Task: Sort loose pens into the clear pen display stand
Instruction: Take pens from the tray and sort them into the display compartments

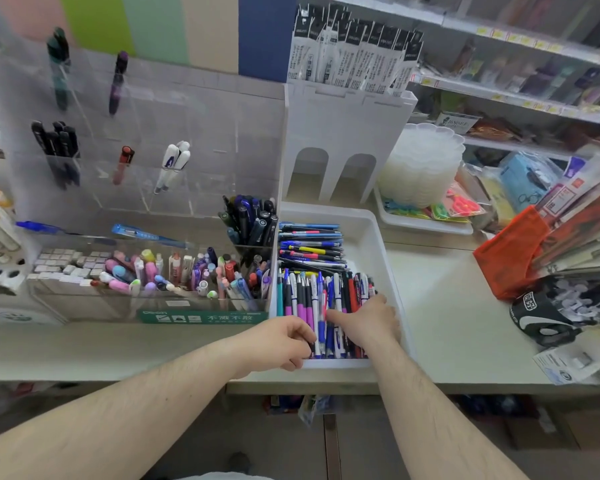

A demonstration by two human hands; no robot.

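Shop counter (447, 306); left hand (278, 344) grips purple-blue pens (309, 306) | right hand (368, 320) flat on pens

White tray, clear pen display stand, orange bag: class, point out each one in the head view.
white tray (378, 237): head view, bare right wall.
clear pen display stand (201, 133): head view, empty upper pockets.
orange bag (510, 258): head view, front face.

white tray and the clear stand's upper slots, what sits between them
In the head view, a front compartment crammed with upright dark pens stands between the white tray and the clear stand's nearly bare upper slots, pressed against the tray's left wall.
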